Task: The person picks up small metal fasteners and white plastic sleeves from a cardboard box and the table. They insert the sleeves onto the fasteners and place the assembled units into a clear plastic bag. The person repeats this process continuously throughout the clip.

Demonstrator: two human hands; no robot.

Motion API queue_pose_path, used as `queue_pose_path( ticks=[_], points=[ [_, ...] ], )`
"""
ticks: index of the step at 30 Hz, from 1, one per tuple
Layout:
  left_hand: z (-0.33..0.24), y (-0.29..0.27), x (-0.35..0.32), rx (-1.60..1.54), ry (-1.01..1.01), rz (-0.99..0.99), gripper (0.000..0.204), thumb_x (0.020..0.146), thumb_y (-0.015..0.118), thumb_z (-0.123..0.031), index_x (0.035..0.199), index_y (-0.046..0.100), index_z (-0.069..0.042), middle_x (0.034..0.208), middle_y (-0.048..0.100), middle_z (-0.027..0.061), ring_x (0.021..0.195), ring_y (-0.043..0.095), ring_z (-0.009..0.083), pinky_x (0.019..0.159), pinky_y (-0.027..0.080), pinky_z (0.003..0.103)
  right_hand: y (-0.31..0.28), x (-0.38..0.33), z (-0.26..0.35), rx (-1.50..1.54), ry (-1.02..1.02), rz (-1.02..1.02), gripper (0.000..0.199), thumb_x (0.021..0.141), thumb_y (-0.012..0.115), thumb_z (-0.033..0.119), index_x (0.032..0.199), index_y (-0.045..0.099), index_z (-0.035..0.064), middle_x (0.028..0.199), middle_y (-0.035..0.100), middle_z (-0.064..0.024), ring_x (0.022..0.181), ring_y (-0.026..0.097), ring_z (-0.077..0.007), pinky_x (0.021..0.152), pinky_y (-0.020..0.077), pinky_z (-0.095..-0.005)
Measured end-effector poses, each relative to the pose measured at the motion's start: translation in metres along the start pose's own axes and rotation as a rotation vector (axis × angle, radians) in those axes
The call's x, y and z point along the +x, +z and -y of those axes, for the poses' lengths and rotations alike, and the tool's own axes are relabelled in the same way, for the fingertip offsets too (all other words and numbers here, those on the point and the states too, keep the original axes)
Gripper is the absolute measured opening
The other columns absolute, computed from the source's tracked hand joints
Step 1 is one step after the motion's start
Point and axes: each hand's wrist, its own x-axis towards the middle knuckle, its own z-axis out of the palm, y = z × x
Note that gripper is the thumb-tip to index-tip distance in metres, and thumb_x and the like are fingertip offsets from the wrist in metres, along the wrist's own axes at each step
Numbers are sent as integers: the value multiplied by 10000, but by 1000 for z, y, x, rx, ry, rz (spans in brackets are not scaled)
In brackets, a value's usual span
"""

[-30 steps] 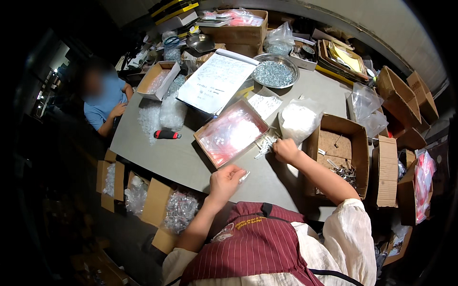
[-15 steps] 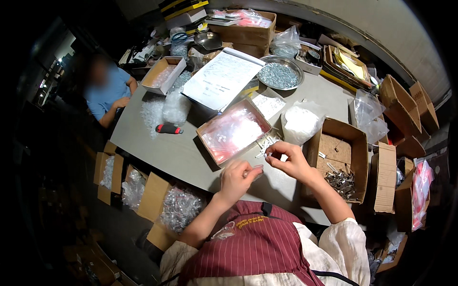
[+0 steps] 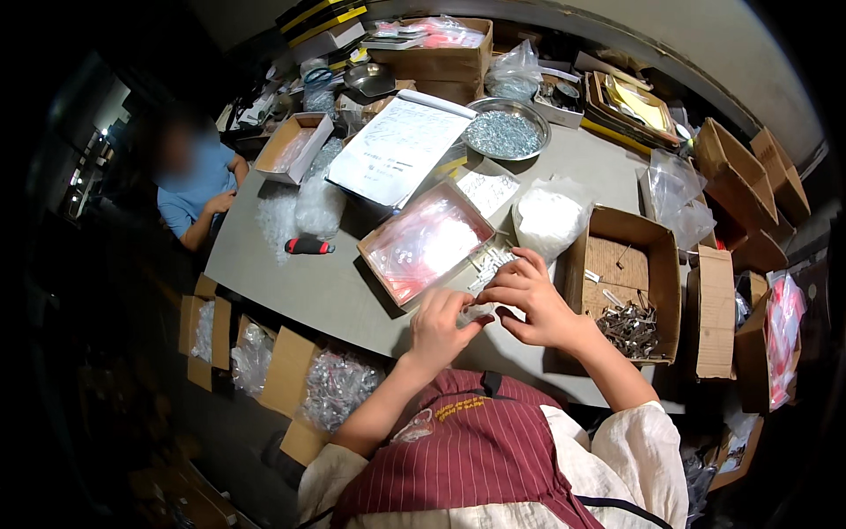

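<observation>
My left hand point(image 3: 440, 327) is closed on a small clear plastic bag point(image 3: 477, 313) above the table's front part. Beside it, my right hand point(image 3: 535, 306) reaches in with curved fingers at the bag; its thumb stands apart from the fingers, and I make out nothing between them. Just beyond the right fingers lies a small pile of white pieces point(image 3: 490, 264). An open cardboard box point(image 3: 385, 280) of clear and pinkish plastic bags, with small white rings on top, stands close beyond my hands.
Right of my hands is a cardboard box point(image 3: 667, 295) of metal parts, near a bag of white pieces point(image 3: 552, 219). Farther back are a steel bowl point(image 3: 544, 145), a paper pad point(image 3: 397, 145) and a red-black tool handle point(image 3: 308, 246). A person in blue point(image 3: 196, 187) sits at left.
My right hand has come in to the plastic bag and its pinched fingers have spread; the small white piece it held no longer shows. My left hand has turned slightly, still gripping the bag.
</observation>
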Motion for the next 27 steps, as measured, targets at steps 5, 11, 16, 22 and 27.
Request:
queue_pose_path(
  ticks=[5,11,16,22,27],
  points=[
    [-2,12,3,-14,46,33,432,669,809,-138,1075,675,-74,1001,666,103,942,621,329,837,498,429,17,-26,-5,-6,153,334,484,719,671,133,1199,721,171,1370,623,-86,1459,372,-389,1176,49,-742],
    [-1,26,8,87,182,47,384,697,833,-209,1014,669,-70,953,668,101,941,619,326,990,415,488,12,-40,-2,-56,82,344,449,817,667,342,1245,707,214,1514,505,-61,1496,264,-472,1122,76,-814],
    [11,51,-9,-85,75,115,231,738,839,-159,828,634,-102,811,658,55,842,625,296,905,443,430,-13,-66,-42,182,316,-33,248,797,638,112,1011,762,130,1004,736,-47,1100,643,-226,1187,235,-572],
    [22,64,-26,-177,-113,151,210,783,836,-159,820,638,-98,802,659,61,837,627,297,872,442,410,-85,-163,-193,-452,836,-169,166,795,703,81,946,676,17,941,715,-175,894,699,-380,786,569,-449],
    [28,63,-31,-185,-180,169,200,830,818,-209,865,668,-81,865,680,71,874,618,296,839,457,408,-77,-191,-230,-495,993,-9,235,803,727,171,968,673,13,963,718,-231,906,681,-431,807,549,-507]
  ],
)
